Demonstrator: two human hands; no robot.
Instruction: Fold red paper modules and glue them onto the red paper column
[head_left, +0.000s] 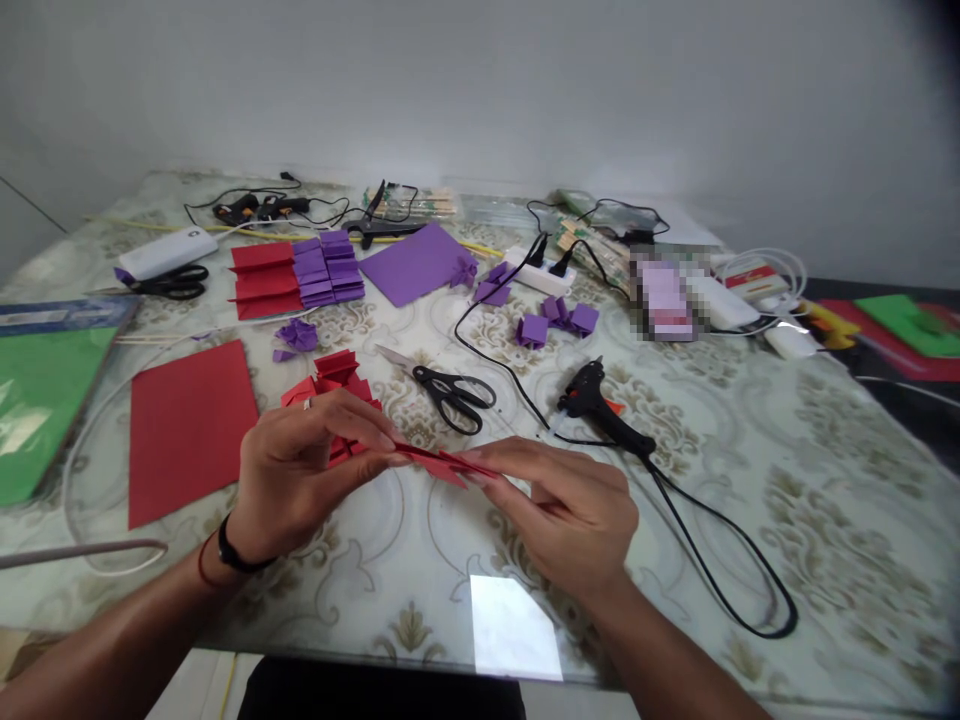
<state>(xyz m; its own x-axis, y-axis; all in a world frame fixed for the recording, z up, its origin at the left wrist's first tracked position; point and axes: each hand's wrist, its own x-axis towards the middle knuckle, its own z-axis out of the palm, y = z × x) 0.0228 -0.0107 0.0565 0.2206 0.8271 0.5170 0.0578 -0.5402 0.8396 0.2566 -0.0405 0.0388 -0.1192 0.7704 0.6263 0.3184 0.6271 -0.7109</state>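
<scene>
Between my two hands a small folded piece of red paper (442,466) is held a little above the table. My left hand (300,470) pinches its left end between thumb and fingers. At the right end my right hand (566,505) grips it the same way. Behind my left hand lies a pile of folded red paper pieces (341,375), partly hidden by the fingers. A flat red sheet (187,430) rests to the left. Black-handled scissors (454,390) lie just beyond the held paper, blades pointing to the upper left.
A black glue gun (600,405) with a looped cord lies right of centre. Folded purple pieces (532,330), a purple sheet (416,265) and pleated red and purple strips (296,272) lie farther back. A white power strip (540,270) holds black plugs. Green sheets (52,400) lie far left.
</scene>
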